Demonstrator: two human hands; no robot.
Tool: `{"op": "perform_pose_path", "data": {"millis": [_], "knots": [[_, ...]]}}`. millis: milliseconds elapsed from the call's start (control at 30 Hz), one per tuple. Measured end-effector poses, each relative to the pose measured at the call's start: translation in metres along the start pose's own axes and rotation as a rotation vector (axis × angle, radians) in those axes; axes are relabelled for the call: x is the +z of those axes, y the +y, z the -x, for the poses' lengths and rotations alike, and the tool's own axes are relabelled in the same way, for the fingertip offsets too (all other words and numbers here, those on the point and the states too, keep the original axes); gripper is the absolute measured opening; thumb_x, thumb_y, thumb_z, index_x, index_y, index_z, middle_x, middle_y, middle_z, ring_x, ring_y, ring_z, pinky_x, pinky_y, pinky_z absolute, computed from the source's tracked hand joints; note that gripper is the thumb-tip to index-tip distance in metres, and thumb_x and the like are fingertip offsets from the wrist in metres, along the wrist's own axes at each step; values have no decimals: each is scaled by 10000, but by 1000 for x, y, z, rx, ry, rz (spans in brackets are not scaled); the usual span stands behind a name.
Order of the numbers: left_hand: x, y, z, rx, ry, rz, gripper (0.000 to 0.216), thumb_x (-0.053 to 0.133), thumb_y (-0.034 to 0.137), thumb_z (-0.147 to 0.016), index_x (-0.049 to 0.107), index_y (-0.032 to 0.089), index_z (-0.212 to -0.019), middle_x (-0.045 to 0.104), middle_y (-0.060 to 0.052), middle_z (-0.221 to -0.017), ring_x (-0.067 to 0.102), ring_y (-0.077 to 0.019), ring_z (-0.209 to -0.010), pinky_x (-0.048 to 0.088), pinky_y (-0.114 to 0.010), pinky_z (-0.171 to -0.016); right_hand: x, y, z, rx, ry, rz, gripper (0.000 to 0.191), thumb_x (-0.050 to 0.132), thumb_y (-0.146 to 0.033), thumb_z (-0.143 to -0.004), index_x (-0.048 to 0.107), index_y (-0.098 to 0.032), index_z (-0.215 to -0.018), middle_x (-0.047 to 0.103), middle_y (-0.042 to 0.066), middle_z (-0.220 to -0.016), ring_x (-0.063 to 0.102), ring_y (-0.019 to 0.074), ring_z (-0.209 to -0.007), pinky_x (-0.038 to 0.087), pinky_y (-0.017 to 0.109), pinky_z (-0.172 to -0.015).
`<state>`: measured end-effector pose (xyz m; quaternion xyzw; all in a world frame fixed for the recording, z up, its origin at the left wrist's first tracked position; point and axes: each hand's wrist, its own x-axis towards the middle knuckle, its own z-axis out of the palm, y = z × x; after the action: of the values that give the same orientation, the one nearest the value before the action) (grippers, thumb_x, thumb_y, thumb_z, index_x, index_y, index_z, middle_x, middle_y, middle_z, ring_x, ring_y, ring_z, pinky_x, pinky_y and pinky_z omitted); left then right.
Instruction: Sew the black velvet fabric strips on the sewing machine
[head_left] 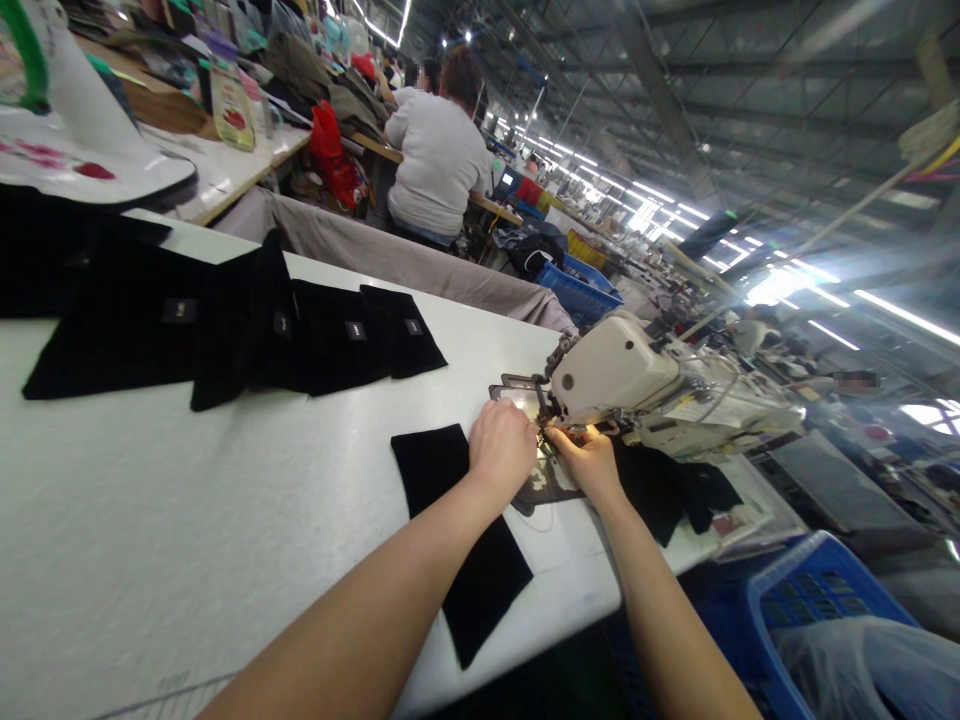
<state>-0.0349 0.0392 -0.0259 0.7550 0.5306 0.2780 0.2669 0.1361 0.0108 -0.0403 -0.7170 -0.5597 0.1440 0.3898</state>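
By the sewing machine's (619, 365) stitching point, the left hand (501, 440) was curled and the right hand (589, 462) had its fingertips drawn together; what either gripped, I couldn't tell. It looked like close threading or adjusting, calling for steady fingers. A black fabric panel (427, 462) lay on the desk (300, 510), partly covered by the left forearm (390, 590); labelled black pieces (330, 350) lay beyond.

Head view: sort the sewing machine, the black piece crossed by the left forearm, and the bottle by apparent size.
1. Sewing machine
2. Black piece, partly hidden
3. Bottle, farther off, so its true size is unsure
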Motion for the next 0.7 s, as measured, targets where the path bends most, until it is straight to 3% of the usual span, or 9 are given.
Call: {"op": "perform_pose_path", "data": {"millis": [700], "knots": [[-2,4,-4,42,18,-46,322,545,264,-899,719,179,-641,669,-81,-853,610,-217,-861,454,-302,-758,0,6,-6,-16,-16,39,318,669,-503,-734,616,-216,-608,692,24,-672,653,213,-725,462,301,-690]]}}
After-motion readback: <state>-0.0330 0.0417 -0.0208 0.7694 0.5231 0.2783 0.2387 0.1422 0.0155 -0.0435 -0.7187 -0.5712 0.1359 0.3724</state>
